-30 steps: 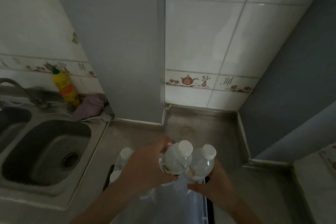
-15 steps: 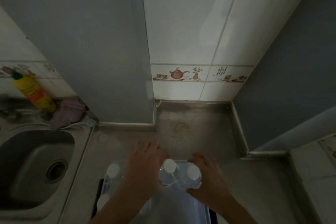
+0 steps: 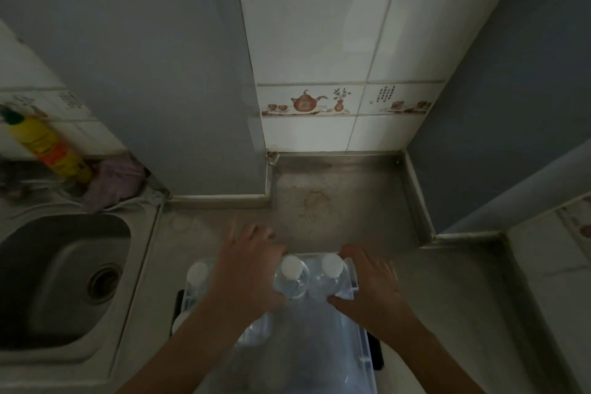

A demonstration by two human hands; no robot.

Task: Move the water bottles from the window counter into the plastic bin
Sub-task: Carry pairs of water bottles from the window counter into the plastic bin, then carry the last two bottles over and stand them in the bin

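Two clear water bottles with white caps, one on the left (image 3: 291, 267) and one on the right (image 3: 331, 263), stand side by side at the far end of the clear plastic bin (image 3: 363, 349). My left hand (image 3: 246, 269) lies against the left bottle with its fingers spread forward, not wrapped round it. My right hand (image 3: 367, 285) rests at the bin's right wall, fingers apart, thumb near the right bottle's side. A third capped bottle (image 3: 197, 271) stands at the bin's far left corner, partly hidden by my left forearm.
A steel sink (image 3: 64, 275) lies to the left. Behind it stand a yellow detergent bottle (image 3: 48, 145) and a purple cloth (image 3: 115, 181). Bare steel counter (image 3: 335, 201) runs back to the tiled wall, and a raised ledge (image 3: 543, 281) stands on the right.
Both hands lowered the two bottles from above the bin down into its far end. The fingers have since spread off the bottles. The view tilted down and to the right.
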